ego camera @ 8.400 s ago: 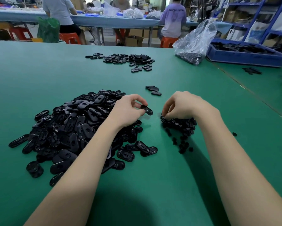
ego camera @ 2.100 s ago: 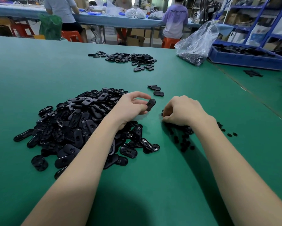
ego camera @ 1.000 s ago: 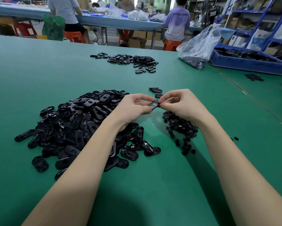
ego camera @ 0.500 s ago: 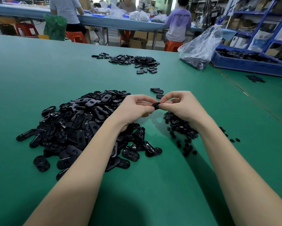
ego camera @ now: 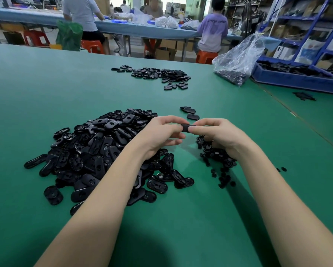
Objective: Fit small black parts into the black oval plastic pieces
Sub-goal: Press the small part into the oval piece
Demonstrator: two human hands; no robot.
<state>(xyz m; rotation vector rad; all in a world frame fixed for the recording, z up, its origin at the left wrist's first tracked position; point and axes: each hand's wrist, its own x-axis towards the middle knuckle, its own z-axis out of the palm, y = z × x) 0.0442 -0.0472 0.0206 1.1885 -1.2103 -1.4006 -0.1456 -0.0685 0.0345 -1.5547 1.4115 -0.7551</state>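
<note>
left hand (ego camera: 159, 132) and right hand (ego camera: 215, 133) both pinch one black oval piece (ego camera: 185, 127) between fingertips, above green table (ego camera: 46, 89), oval pile (ego camera: 104, 151) at left.

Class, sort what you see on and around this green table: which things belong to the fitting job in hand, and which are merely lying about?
Job:
left hand
right hand
held oval piece
pile of oval pieces
heap of small parts

Lying about:
clear plastic bag
blue tray
far scatter of black pieces
</note>
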